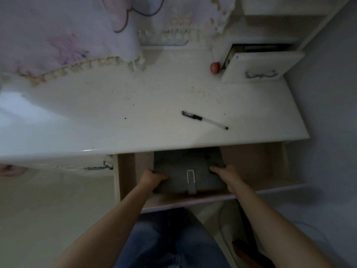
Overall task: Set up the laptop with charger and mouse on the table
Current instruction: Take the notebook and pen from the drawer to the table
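Observation:
A dark grey laptop sleeve (188, 165) with a pale strap down its front lies in the pulled-out drawer (257, 165) under the white table (135, 120). Its far end is hidden beneath the table's front edge. My left hand (152, 178) grips the sleeve's left side. My right hand (226, 174) grips its right side. No charger or mouse shows in this view.
A black-capped pen (204, 119) lies on the table at the right. A small red round object (214, 68) sits beside a half-open small white drawer (258, 64) at the back right. A patterned cloth (63, 35) drapes over the back left. A cable (224, 229) hangs below the drawer.

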### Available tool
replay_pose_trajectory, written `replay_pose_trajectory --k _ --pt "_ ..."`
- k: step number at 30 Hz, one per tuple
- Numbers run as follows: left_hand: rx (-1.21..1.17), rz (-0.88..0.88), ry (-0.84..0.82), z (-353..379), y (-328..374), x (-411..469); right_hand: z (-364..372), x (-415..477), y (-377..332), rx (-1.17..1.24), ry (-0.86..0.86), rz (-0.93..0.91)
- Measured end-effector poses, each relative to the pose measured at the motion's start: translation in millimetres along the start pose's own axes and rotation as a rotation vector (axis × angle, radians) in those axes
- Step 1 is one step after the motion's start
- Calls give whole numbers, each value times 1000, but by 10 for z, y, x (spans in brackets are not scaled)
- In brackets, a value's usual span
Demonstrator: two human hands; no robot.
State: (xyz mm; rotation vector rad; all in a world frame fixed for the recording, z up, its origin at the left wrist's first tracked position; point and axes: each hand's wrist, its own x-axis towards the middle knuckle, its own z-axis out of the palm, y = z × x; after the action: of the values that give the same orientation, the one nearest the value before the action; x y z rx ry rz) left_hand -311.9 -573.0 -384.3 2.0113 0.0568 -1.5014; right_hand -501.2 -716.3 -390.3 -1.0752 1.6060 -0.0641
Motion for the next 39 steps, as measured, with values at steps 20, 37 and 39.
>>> replay_pose_trajectory --k 20,37,39 --pt "234 239 -269 147 569 -1089 -1046 -1036 -362 75 134 -91" --pt "103 333 301 -2082 700 -451 1270 -1214 -1659 -157 -157 -442" --pt "64 301 310 -2241 651 -341 1475 -1147 -1690 -210 -188 -462"
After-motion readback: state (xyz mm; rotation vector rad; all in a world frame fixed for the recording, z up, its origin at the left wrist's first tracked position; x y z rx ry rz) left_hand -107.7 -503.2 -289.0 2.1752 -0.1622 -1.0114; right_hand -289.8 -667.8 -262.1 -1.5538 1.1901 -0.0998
